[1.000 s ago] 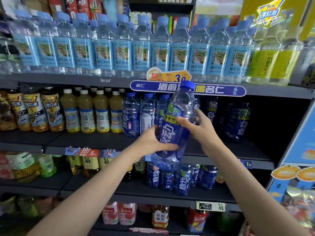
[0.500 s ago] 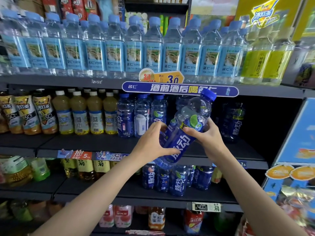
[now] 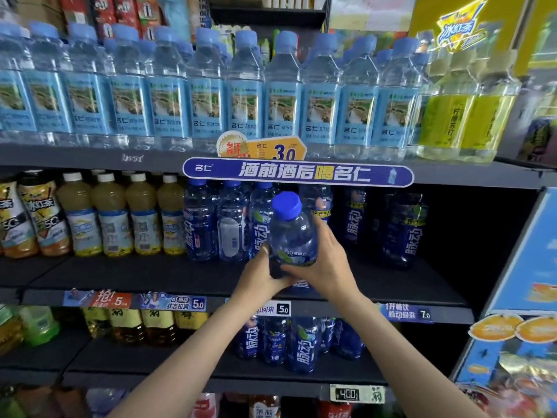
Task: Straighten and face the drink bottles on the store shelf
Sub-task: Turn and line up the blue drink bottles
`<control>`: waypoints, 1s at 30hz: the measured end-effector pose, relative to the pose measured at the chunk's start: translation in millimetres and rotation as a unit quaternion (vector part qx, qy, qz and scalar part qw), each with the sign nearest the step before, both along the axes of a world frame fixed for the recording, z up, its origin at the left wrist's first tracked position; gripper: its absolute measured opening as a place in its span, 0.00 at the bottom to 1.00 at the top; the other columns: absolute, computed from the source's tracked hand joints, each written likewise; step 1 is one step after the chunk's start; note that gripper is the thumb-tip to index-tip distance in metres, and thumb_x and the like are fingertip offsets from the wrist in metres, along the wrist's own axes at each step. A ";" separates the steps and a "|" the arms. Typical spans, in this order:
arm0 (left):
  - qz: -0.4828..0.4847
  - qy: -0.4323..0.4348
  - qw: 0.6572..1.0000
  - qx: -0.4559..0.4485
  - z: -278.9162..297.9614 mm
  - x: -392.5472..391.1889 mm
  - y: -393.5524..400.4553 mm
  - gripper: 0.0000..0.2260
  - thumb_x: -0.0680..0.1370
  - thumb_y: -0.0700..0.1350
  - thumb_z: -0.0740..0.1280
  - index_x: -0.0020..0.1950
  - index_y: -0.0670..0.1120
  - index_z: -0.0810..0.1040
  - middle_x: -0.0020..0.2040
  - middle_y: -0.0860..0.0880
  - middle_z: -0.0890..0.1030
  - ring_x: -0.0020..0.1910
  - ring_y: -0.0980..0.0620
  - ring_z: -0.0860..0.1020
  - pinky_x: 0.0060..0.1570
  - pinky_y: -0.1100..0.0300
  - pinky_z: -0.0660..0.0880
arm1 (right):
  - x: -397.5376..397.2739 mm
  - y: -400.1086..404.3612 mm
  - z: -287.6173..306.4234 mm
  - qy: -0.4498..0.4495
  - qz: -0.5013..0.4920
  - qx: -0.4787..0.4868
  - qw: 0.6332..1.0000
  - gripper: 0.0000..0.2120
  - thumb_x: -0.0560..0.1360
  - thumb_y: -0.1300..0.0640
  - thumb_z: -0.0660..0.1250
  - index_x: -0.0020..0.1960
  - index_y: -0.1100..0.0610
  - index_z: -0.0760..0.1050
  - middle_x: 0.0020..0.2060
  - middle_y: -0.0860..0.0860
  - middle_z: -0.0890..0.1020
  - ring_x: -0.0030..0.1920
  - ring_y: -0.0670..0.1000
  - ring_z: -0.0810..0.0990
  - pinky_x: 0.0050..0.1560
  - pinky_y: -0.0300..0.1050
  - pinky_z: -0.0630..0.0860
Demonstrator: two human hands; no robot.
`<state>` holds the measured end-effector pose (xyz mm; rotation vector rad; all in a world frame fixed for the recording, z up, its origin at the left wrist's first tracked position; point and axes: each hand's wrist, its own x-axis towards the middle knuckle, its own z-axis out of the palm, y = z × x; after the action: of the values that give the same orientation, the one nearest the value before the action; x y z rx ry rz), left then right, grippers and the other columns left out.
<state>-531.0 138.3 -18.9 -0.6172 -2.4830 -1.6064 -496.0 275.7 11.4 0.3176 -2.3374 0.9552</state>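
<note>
A dark metal store shelf unit (image 3: 90,276) fills the view, seen from the person's head, with several tiers of drinks. Along the top tier stands a long row of clear water bottles (image 3: 168,95) with pale blue caps and labels, and to their right a few yellow-green lemon soda bottles (image 3: 461,116). A blue banner sign (image 3: 298,175) hangs from the edge of that tier. On the middle tier, amber iced tea bottles (image 3: 33,218) stand at far left, beside them yellowish juice bottles (image 3: 114,218) with white caps, then a group of dark blue sports drink bottles (image 3: 208,224) near the centre; two more blue bottles (image 3: 404,230) stand apart at the right. In front of the middle tier, above its front edge, both hands hold one blue sports drink bottle (image 3: 294,233), its blue cap tilted toward the camera. The right hand (image 3: 327,267) wraps its curled fingers and thumb around the bottle's side. The left hand (image 3: 260,274) grips the lower part from below, fingers curled around it. Price tags (image 3: 283,309) line the shelf edge beneath the hands.
</note>
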 end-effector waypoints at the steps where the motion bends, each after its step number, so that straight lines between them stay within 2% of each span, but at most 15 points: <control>1: 0.003 0.004 1.000 -0.004 -0.5 -5.4 2.9 0.20 0.69 0.43 0.75 0.54 0.50 0.67 0.47 0.57 0.78 0.50 0.56 0.79 0.50 0.63 0.75 | -6.3 2.6 -1.1 0.001 -0.004 -0.018 1.000 0.49 0.64 0.53 0.79 0.76 0.55 0.54 0.71 0.50 0.68 0.67 0.50 0.70 0.61 0.43 0.71; 5: 0.014 0.004 1.000 -0.011 -1.0 -24.8 21.6 0.28 0.68 0.44 0.77 0.63 0.48 0.67 0.55 0.53 0.77 0.54 0.54 0.77 0.54 0.60 0.73 | -34.7 12.9 -1.9 0.005 -0.030 -0.052 0.998 0.52 0.64 0.50 0.79 0.77 0.55 0.51 0.72 0.51 0.66 0.69 0.53 0.69 0.64 0.49 0.71; 9: 0.028 -0.006 0.999 0.046 -5.6 -40.7 52.2 0.30 0.68 0.38 0.75 0.66 0.46 0.64 0.61 0.46 0.74 0.57 0.51 0.76 0.53 0.53 0.76 | -59.2 23.3 -2.3 -0.024 -0.069 -0.064 0.995 0.51 0.66 0.47 0.77 0.77 0.57 0.50 0.72 0.54 0.66 0.68 0.56 0.70 0.63 0.53 0.72; 13: 0.070 0.013 0.997 -0.027 -9.2 -60.4 71.0 0.41 0.63 0.50 0.79 0.70 0.44 0.61 0.64 0.45 0.72 0.62 0.45 0.73 0.56 0.45 0.74 | -77.0 44.3 -13.4 -0.026 -0.039 -0.122 0.991 0.47 0.67 0.48 0.76 0.76 0.58 0.53 0.69 0.55 0.70 0.66 0.55 0.72 0.63 0.53 0.73; 16: 0.078 0.021 0.995 -0.050 -9.8 -74.1 72.1 0.42 0.61 0.53 0.80 0.68 0.44 0.64 0.63 0.45 0.74 0.62 0.46 0.73 0.58 0.50 0.72 | -84.9 75.8 -32.1 -0.025 -0.042 -0.203 0.978 0.33 0.71 0.54 0.74 0.70 0.60 0.63 0.62 0.55 0.76 0.62 0.53 0.76 0.61 0.48 0.74; 18: 0.084 0.036 0.994 -0.065 -13.1 -82.8 69.7 0.42 0.61 0.53 0.79 0.69 0.44 0.64 0.65 0.46 0.73 0.64 0.46 0.72 0.60 0.53 0.70 | -93.7 100.7 -43.6 -0.020 -0.116 -0.239 0.964 0.29 0.70 0.55 0.74 0.65 0.63 0.68 0.57 0.57 0.78 0.59 0.57 0.77 0.59 0.50 0.74; 21: 0.077 0.047 0.993 -0.074 -18.9 -91.6 66.5 0.43 0.62 0.54 0.79 0.70 0.44 0.62 0.66 0.46 0.72 0.64 0.47 0.72 0.61 0.53 0.70 | -118.0 129.9 -48.6 -0.046 -0.215 -0.186 0.958 0.36 0.68 0.55 0.76 0.68 0.67 0.64 0.62 0.62 0.74 0.63 0.62 0.73 0.62 0.52 0.69; 25: 0.068 0.054 0.993 -0.083 -17.7 -97.7 65.5 0.43 0.62 0.54 0.79 0.69 0.44 0.61 0.65 0.46 0.71 0.63 0.47 0.71 0.62 0.52 0.69 | -158.2 143.9 -42.2 -0.088 -0.229 -0.172 0.954 0.43 0.68 0.56 0.76 0.72 0.69 0.56 0.69 0.65 0.66 0.70 0.61 0.65 0.67 0.47 0.62; 30: 0.052 0.031 0.993 -0.105 -13.7 -94.7 65.1 0.42 0.65 0.54 0.77 0.70 0.46 0.58 0.67 0.48 0.66 0.65 0.50 0.68 0.59 0.60 0.65 | -198.4 147.7 -47.7 -0.144 -0.263 -0.236 0.924 0.39 0.67 0.56 0.77 0.68 0.70 0.61 0.63 0.65 0.74 0.63 0.62 0.74 0.59 0.50 0.70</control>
<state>-625.8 203.3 -32.6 -0.5413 -2.6103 -1.2818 -694.4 423.5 -36.3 -0.6532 -2.1586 1.2918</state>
